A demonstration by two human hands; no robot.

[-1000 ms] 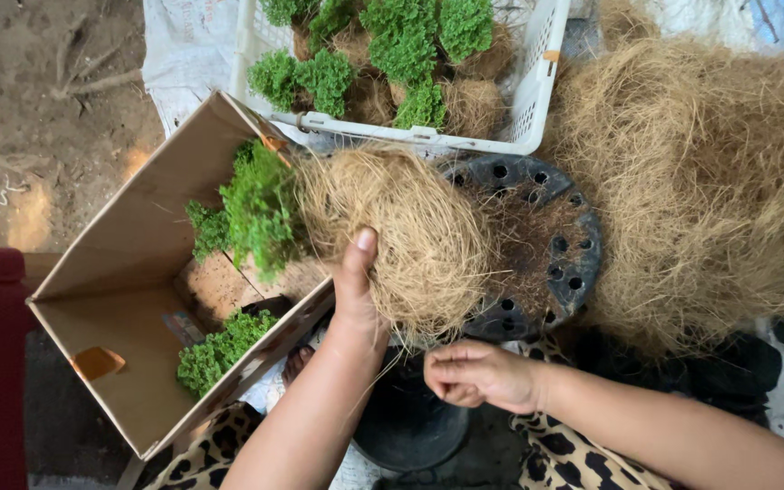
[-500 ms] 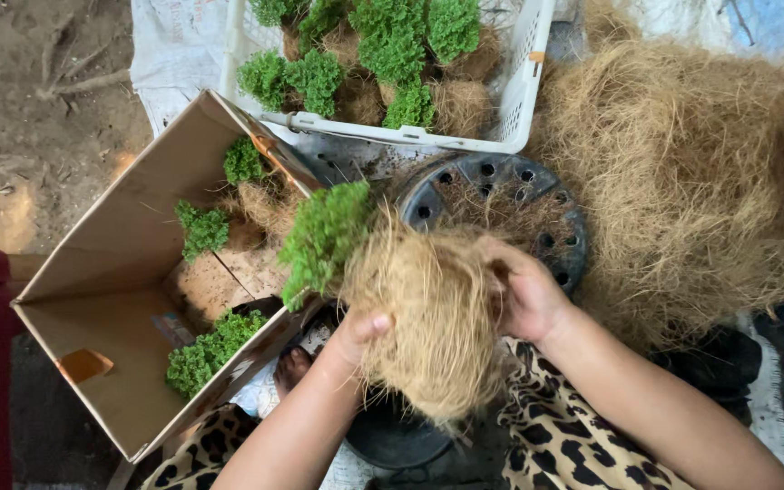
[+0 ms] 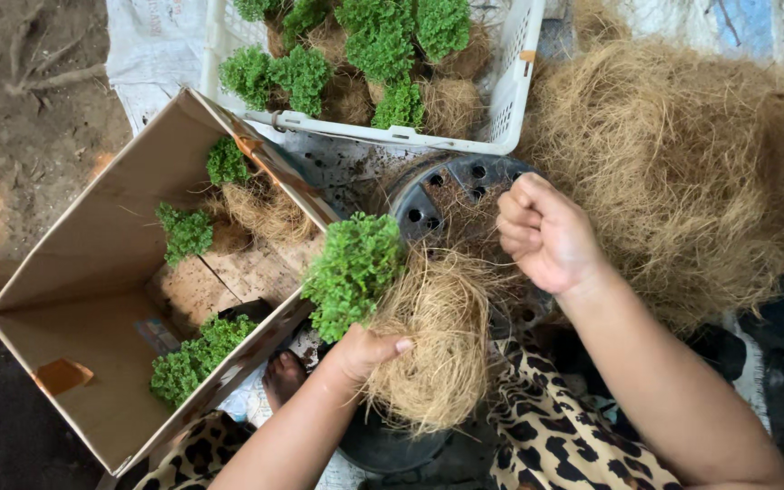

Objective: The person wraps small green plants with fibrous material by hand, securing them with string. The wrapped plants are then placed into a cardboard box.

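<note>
Holding a small green plant [image 3: 356,272] whose roots are packed in a ball of brown coconut fibre [image 3: 433,349], the left hand [image 3: 365,349] has its fingers closed around the fibre just under the leaves. This bundle sits over the person's lap, in front of a dark round tray with holes [image 3: 451,195] and above a black pot [image 3: 387,445]. The right hand [image 3: 546,236] is near it, above the tray, with its fingers curled shut into a fist; it seems to pinch some strands of fibre, but I cannot tell this for sure.

As I judge it, the wrapping of this plant is nearly complete: the fibre already covers the roots in a round shape, though loose strands hang from the bottom and the side. Several plants look finished. Three fibre-wrapped plants [image 3: 188,231] lie in the open cardboard box [image 3: 74,272] on the left, which has much free room. More green plants with fibre [image 3: 383,45] stand in the white plastic basket [image 3: 510,100] at the top; whether these are finished or waiting I cannot say. A large heap of loose fibre [image 3: 691,163] lies on the right, so much material is left.
</note>
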